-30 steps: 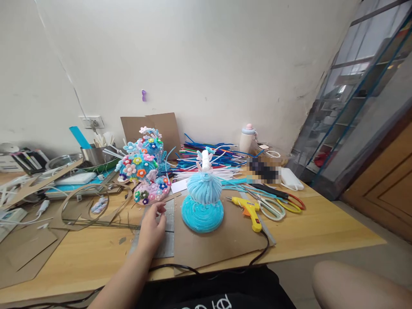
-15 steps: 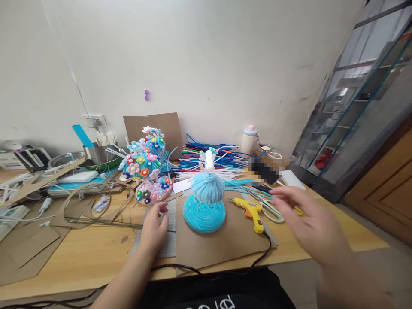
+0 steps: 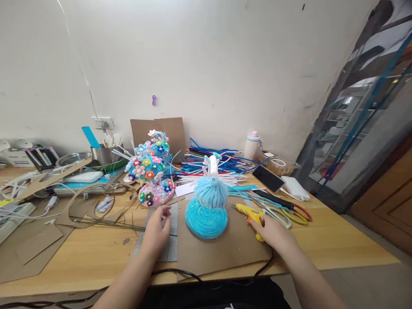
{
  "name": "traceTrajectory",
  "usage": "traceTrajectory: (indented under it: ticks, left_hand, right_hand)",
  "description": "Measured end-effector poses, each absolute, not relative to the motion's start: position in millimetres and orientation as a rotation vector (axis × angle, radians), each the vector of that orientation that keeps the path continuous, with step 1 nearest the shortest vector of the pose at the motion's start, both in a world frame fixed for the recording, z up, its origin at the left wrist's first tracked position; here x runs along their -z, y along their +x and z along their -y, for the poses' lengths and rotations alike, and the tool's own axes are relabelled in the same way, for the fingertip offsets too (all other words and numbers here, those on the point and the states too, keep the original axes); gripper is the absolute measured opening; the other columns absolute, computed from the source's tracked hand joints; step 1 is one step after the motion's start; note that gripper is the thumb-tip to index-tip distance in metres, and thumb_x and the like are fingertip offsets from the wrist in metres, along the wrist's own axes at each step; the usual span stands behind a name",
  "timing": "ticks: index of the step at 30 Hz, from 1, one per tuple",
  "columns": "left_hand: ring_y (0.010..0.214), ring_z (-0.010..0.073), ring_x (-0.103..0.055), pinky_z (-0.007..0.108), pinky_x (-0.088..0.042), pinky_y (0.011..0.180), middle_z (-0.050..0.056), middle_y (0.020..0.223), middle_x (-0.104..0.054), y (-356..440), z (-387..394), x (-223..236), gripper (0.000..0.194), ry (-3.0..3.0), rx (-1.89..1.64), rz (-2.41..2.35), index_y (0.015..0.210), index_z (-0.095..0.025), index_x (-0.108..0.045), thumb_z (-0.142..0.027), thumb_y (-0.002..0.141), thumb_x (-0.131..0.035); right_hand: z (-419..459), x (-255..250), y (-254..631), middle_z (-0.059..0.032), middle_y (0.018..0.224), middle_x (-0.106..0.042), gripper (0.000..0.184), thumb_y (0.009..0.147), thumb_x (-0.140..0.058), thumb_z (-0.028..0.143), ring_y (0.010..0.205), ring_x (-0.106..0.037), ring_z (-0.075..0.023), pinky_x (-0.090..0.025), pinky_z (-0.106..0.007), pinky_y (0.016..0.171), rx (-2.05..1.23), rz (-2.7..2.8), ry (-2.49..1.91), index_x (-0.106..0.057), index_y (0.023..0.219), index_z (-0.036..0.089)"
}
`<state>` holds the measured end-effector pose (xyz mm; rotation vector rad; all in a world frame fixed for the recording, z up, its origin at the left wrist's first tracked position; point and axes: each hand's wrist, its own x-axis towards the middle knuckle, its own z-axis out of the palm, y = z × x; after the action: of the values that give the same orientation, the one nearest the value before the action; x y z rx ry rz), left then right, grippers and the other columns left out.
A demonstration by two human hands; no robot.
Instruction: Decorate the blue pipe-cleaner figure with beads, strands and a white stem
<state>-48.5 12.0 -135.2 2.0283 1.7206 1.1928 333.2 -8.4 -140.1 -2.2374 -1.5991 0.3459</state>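
Note:
My right hand (image 3: 275,231) is wrapped round the handle of a yellow hot glue gun (image 3: 246,211), whose nozzle points left over the cardboard. My left hand (image 3: 158,227) rests on the grey mat (image 3: 172,249), its fingers loosely bent and apart from the thumb, with nothing seen in it. Between the hands stands a light blue pipe-cleaner piece: a pleated ball (image 3: 211,193) with a white upright part (image 3: 213,165) on top, on a round coiled blue base (image 3: 206,221). Neither hand touches it. Under it lies a cardboard sheet (image 3: 219,257).
A flower-covered piece (image 3: 146,165) stands at the back left. Pipe cleaners (image 3: 206,154) are heaped behind. At right lie pliers (image 3: 273,199), scissors (image 3: 281,219), a phone (image 3: 268,178) and a white power bank (image 3: 294,188). A black cable (image 3: 177,270) crosses the front edge.
My right hand has come down and left from above the scissors onto the glue gun's handle and closed round it. My left hand has stayed on the mat. The camera view has shifted slightly.

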Motion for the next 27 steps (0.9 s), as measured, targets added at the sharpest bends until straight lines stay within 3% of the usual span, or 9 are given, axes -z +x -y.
traceTrajectory:
  ticks: [6,9,13,17,23,27]
  left_hand:
    - [0.084,0.0223,-0.063,0.035,-0.051,0.077,0.006,0.092,-0.066,-48.5,-10.9,134.8,0.024,2.031,-1.189,-1.711,0.104,-0.019,-0.057,-0.019,0.084,-0.044]
    - [0.083,0.0222,-0.063,0.035,-0.051,0.075,0.006,0.092,-0.066,-48.9,-10.8,135.1,0.025,2.026,-1.187,-1.717,0.104,-0.019,-0.057,-0.019,0.084,-0.044]
    - [0.083,0.0223,-0.063,0.034,-0.051,0.072,0.006,0.092,-0.067,-48.9,-11.2,133.7,0.026,2.016,-1.183,-1.735,0.104,-0.019,-0.058,-0.019,0.082,-0.045]
    - [0.083,0.0221,-0.063,0.034,-0.051,0.073,0.006,0.092,-0.067,-49.0,-11.0,133.3,0.027,2.015,-1.176,-1.733,0.105,-0.019,-0.058,-0.019,0.082,-0.045]
    - [0.083,0.0220,-0.063,0.034,-0.052,0.073,0.007,0.092,-0.067,-50.0,-12.0,137.5,0.027,2.009,-1.174,-1.731,0.105,-0.018,-0.058,-0.018,0.082,-0.045]
    - [0.085,0.0225,-0.063,0.036,-0.053,0.076,0.008,0.093,-0.067,-49.5,-12.0,134.5,0.025,2.007,-1.174,-1.722,0.105,-0.017,-0.059,-0.021,0.084,-0.045]
  right_hand:
    - [8.9,147.1,339.3,-0.0026,0.061,-0.066,0.027,0.067,-0.064,0.048,0.064,-0.064,-0.0257,-0.041,-0.033,0.056,-0.418,1.523,-2.123,-0.054,0.055,0.025]
    - [10.5,147.6,340.2,-0.0050,0.067,-0.069,0.016,0.066,-0.062,0.040,0.069,-0.065,-0.0275,-0.045,-0.036,0.062,-0.491,1.439,-2.006,-0.059,0.063,0.025]
    - [17.4,132.4,338.2,-0.0089,0.079,-0.071,0.024,0.067,-0.061,0.043,0.075,-0.065,-0.0281,-0.048,-0.038,0.069,-0.623,1.315,-1.768,-0.061,0.078,0.022]
    - [34.5,103.9,337.3,-0.0027,0.069,-0.061,0.027,0.077,-0.053,0.050,0.066,-0.060,-0.0228,-0.049,-0.035,0.062,-0.794,1.206,-1.534,-0.055,0.081,0.024]
    - [64.8,59.0,334.1,0.0035,0.066,-0.039,0.012,0.073,-0.065,0.031,0.048,-0.035,-0.0100,-0.039,-0.023,0.045,-1.366,0.803,-0.788,-0.056,0.076,0.024]
    - [76.1,22.9,337.2,0.0002,0.072,-0.047,0.027,0.074,-0.070,0.049,0.051,-0.040,-0.0086,-0.046,-0.024,0.049,-1.348,0.820,-0.791,-0.064,0.078,0.023]
